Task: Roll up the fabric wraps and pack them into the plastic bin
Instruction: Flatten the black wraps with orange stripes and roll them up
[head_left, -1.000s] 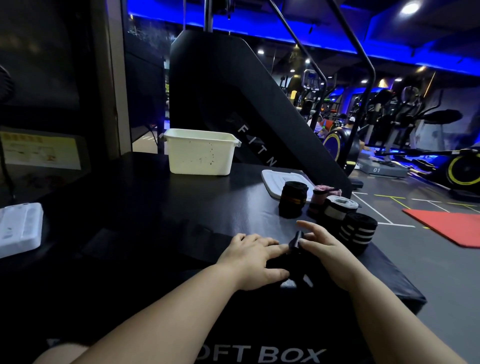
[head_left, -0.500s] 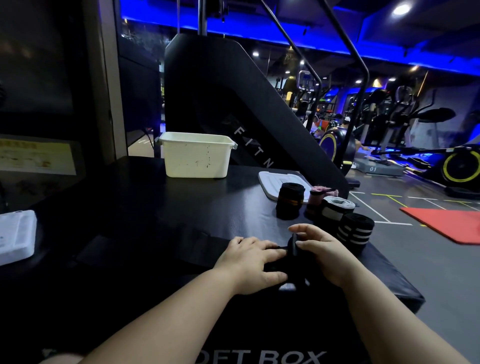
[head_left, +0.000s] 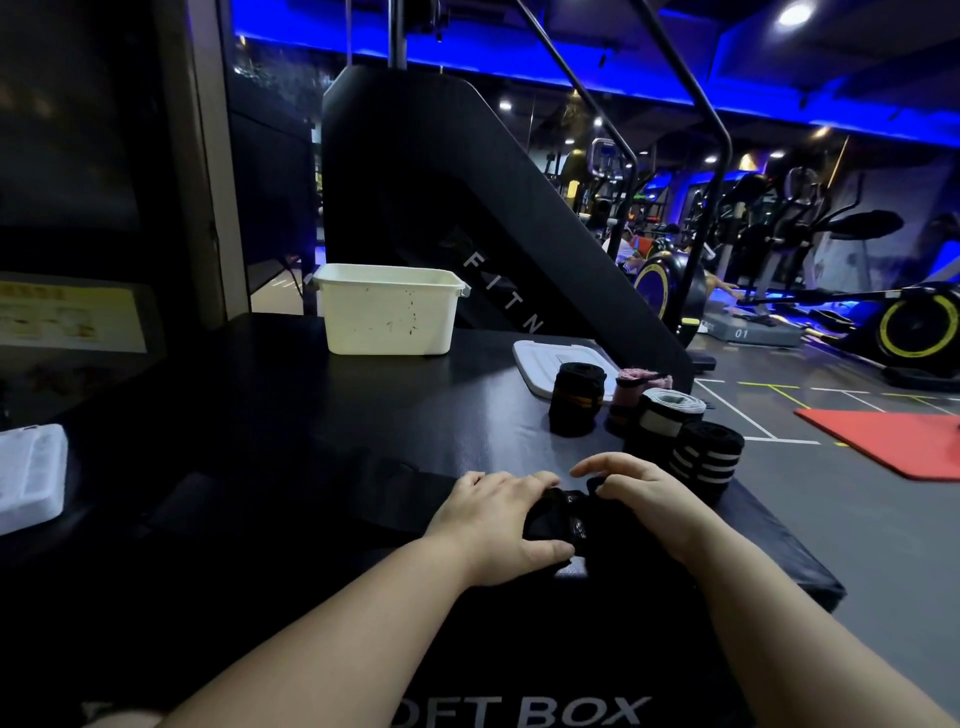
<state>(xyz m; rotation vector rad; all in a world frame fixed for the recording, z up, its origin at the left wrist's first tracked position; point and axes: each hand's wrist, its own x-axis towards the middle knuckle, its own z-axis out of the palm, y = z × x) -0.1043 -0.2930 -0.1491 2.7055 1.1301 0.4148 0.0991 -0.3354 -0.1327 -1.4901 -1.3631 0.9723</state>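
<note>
Both hands meet near the front edge of the black padded soft box (head_left: 311, 415), and between them sits the black fabric wrap (head_left: 566, 514), partly rolled. Its flat loose tail (head_left: 384, 493) runs off to the left across the pad, so there's length left to wind in. The left hand (head_left: 488, 514) curls over the roll, fingers on top, thumb tucked along the near side, clamping the coil so it can't spring loose. The right hand (head_left: 644, 493) grips the other end with bent fingers, forefinger arched a little higher; my read is that it turns while the left steadies. Just beyond stand four finished rolls: the black orange-striped roll (head_left: 576, 400), the pink roll (head_left: 634, 389), the black-and-grey roll (head_left: 665, 421) and the black white-striped roll (head_left: 704, 457), parked close for packing, I'd guess. The cream-white rectangular plastic bin (head_left: 389, 317) waits open at the far side, well apart, with its flat white lid (head_left: 540, 364) lying behind the rolls.
</note>
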